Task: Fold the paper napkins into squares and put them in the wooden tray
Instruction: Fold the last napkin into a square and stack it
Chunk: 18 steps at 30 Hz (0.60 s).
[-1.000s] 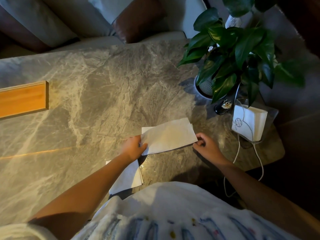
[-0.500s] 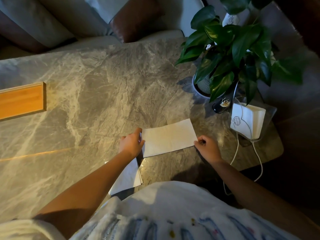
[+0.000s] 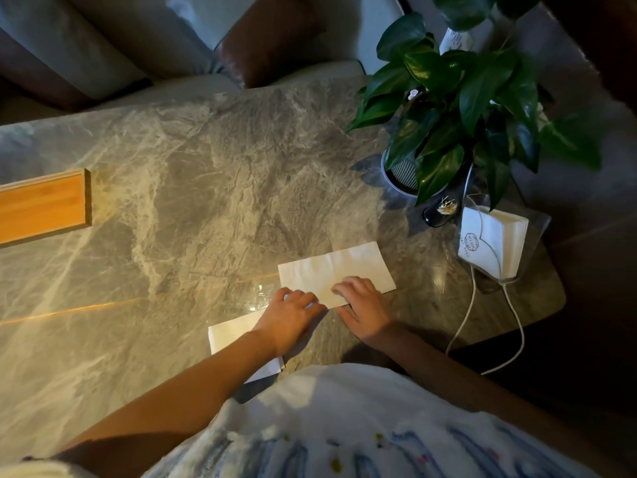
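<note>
A white paper napkin, folded into a long rectangle, lies flat on the marble table. My left hand presses its near left edge with spread fingers. Beside it, my right hand rests flat on the napkin's near edge at the middle. Under my left forearm lies a second white napkin, partly hidden. The wooden tray sits at the far left of the table, cut off by the frame edge.
A clear holder with a stack of white napkins stands at the right table corner. Behind it is a potted green plant. A white cable hangs over the right edge. Cushions and a sofa lie beyond the far edge.
Both hands have moved inward from the napkin's two ends to its near edge and now press it flat. The napkin has settled onto the table.
</note>
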{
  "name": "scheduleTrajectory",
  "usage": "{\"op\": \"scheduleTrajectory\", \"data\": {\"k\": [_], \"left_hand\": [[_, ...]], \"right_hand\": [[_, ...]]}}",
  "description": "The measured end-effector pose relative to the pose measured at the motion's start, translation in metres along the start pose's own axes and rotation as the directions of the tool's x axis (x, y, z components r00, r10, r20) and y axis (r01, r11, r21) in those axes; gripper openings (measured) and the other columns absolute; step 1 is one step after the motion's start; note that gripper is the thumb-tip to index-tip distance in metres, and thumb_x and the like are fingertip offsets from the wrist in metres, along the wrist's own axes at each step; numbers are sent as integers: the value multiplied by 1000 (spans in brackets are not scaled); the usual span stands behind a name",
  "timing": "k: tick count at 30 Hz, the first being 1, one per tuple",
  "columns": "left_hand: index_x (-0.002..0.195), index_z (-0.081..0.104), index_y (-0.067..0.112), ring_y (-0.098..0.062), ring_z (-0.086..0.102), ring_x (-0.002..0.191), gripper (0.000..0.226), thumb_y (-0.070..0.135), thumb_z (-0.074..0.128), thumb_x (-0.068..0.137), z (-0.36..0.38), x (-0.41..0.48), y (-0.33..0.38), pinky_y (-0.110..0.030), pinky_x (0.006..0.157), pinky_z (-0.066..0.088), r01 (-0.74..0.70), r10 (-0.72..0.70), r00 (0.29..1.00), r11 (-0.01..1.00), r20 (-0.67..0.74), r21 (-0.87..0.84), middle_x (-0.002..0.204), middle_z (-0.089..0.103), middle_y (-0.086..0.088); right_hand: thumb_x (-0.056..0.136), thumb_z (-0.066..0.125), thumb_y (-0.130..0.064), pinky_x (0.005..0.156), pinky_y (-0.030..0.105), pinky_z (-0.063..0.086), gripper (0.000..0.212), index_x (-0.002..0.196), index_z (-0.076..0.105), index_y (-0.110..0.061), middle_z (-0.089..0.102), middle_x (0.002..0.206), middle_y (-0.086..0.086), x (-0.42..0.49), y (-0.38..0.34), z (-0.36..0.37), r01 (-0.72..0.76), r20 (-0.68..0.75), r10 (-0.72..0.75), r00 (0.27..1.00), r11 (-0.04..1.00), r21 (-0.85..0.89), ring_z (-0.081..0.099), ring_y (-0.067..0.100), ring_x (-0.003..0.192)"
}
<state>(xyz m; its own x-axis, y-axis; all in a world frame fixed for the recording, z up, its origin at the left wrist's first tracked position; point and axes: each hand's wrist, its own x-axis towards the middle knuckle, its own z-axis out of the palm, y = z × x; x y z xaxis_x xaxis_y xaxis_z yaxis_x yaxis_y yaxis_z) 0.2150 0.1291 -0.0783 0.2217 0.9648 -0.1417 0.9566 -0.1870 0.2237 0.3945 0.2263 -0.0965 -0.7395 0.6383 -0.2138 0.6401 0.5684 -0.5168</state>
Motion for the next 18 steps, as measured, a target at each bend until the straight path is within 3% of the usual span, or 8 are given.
{"op": "scheduleTrajectory", "data": {"k": [3,7,13,18], "left_hand": [[125,54,21,-32,58,105,39,23,47,87,7,-7,-6,-43,96,40,35,-29,990,999,137,-41,122,59,-8],[139,37,24,-28,44,123,52,33,46,89,8,-10,-16,-41,105,30,43,-38,964,999,263,-12,139,42,-6],[122,59,27,-31,58,107,38,30,52,85,-2,-14,-23,-44,98,38,-3,-6,984,999,178,51,124,57,-9],[125,55,30,-30,51,116,38,33,43,89,-4,-15,-24,-45,105,30,0,-23,970,995,241,98,133,50,-6]], "right_hand": [[91,54,-28,87,38,47,32,122,55,-18,55,119,3,-8,6,8,-31,-22,32,999,999,22,49,21,108],[91,54,-20,89,38,46,29,119,57,-15,58,116,4,-11,19,3,-117,-74,121,990,992,57,50,21,107],[88,56,-15,92,36,44,29,117,59,-15,59,116,3,-21,36,-5,-216,-152,214,965,976,3,53,21,109],[85,59,-12,92,35,43,30,115,61,-15,59,115,3,-29,33,-1,-244,-193,235,953,970,-20,54,21,108]]}}
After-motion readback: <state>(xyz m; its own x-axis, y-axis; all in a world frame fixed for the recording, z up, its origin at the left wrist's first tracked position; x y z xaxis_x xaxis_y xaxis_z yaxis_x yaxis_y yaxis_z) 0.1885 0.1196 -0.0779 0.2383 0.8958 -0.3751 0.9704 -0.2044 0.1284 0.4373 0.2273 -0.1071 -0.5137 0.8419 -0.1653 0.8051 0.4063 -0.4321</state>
